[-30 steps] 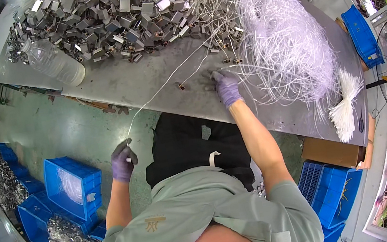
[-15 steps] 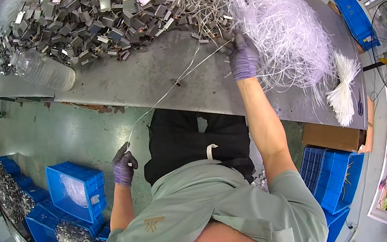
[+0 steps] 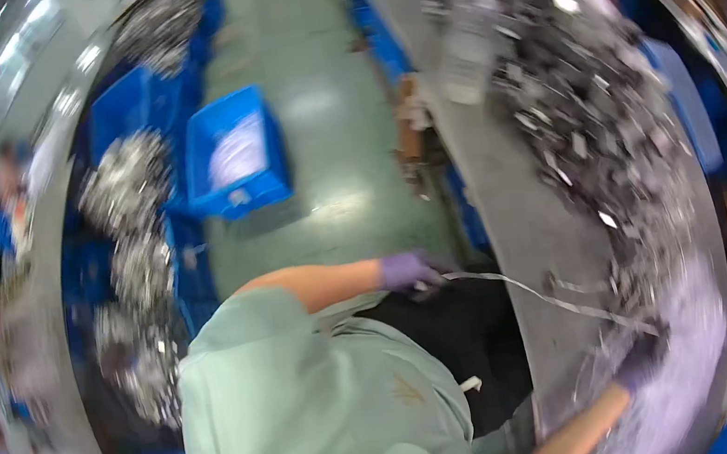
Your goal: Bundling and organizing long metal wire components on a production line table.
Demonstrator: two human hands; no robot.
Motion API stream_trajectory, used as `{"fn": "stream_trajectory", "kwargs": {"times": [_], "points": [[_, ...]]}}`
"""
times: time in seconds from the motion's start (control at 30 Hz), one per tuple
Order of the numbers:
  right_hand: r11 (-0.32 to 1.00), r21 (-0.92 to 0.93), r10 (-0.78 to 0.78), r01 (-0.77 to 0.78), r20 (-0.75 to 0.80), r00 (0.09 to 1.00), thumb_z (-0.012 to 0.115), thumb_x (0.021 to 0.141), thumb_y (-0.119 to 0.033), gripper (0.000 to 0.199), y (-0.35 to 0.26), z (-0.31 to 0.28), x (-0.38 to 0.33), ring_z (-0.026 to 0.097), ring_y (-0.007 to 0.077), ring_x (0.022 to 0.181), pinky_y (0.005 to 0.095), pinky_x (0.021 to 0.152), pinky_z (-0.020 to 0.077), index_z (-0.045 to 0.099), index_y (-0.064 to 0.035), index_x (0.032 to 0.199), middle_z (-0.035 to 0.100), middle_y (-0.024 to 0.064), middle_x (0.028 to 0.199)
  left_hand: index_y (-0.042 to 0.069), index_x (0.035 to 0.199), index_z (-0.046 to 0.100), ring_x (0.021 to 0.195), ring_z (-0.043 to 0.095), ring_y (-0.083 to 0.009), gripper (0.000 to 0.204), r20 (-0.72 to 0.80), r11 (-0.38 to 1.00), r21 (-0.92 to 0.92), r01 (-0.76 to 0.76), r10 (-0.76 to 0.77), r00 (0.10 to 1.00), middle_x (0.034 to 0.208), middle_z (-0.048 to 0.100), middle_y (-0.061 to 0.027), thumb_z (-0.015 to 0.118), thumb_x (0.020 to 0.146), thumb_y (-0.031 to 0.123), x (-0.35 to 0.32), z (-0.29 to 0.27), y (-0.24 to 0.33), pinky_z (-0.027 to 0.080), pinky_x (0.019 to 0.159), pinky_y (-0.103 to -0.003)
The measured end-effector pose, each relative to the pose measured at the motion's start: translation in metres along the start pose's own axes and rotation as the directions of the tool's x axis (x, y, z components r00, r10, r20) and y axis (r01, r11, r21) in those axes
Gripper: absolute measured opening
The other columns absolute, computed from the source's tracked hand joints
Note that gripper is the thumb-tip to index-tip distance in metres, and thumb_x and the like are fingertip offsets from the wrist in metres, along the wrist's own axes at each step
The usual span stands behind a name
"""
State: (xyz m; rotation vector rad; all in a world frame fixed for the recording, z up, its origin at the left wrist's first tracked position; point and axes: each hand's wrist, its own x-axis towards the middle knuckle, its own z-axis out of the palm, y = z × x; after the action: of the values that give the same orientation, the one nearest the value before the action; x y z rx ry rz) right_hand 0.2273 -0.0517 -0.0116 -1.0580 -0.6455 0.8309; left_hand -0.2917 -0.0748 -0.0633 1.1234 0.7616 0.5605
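A thin whitish wire runs from hand to hand across the edge of the metal table. My left hand, in a purple-grey glove, is closed on its near end above my dark trousers. At the other end my right hand, gloved alike and smeared by motion, appears closed on the wire over the table. Beside and under the right hand spreads a heap of clear and white wires. Farther up lies a big pile of small grey metal-cased parts.
A clear plastic bottle lies on the metal table. Left across the green aisle, a blue crate holds whitish material. Heaps of shiny wired parts fill more blue crates farther left.
The view has swung left, showing more of the aisle and crates. Both hands keep to the two ends of the wire. My left hand has moved closer to the table edge.
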Motion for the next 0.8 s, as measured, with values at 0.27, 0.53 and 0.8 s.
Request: {"fn": "stream_trajectory", "kwargs": {"times": [0.27, 0.53, 0.8], "points": [[0.985, -0.166, 0.087, -0.042, 0.275, 0.958, 0.053, 0.092, -0.03, 0.047, -0.032, 0.086, 0.014, 0.05, 0.0279, 0.117, 0.0382, 0.09, 0.0417, 0.048, -0.0005, 0.129, 0.055, 0.0166, 0.125, -0.002, 0.123, 0.052, 0.056, 0.056, -0.0127, 0.045, 0.166, 0.913, -0.374, -0.164, 0.24, 0.957, 0.061, 0.056, -0.0061, 0.054, 0.081, 0.013, 0.049, 0.057, -0.013, 0.044, 0.052, -0.028], [0.928, -0.303, 0.293, -0.218, 0.229, 0.928, 0.057, 0.089, -0.038, 0.051, 0.027, 0.098, -0.021, 0.056, 0.0277, 0.101, 0.037, 0.076, 0.0446, 0.05, -0.0012, 0.124, 0.059, 0.0124, 0.115, 0.001, 0.123, 0.052, 0.046, 0.052, -0.0172, 0.042, 0.072, 0.867, -0.498, 0.021, 0.017, 0.997, 0.055, 0.052, -0.0085, 0.052, 0.082, 0.005, 0.068, 0.057, -0.02, 0.041, 0.042, -0.03], [0.885, -0.397, 0.357, -0.244, 0.243, 0.902, 0.057, 0.089, -0.039, 0.048, 0.035, 0.13, -0.063, 0.06, 0.0246, 0.092, 0.0324, 0.072, 0.0437, 0.052, -0.0002, 0.117, 0.06, 0.0092, 0.11, -0.002, 0.125, 0.051, 0.047, 0.052, -0.0149, 0.046, 0.141, 0.864, -0.494, -0.099, 0.192, 0.971, 0.058, 0.052, -0.0082, 0.058, 0.08, 0.008, 0.074, 0.066, -0.016, 0.043, 0.042, -0.029]]}}
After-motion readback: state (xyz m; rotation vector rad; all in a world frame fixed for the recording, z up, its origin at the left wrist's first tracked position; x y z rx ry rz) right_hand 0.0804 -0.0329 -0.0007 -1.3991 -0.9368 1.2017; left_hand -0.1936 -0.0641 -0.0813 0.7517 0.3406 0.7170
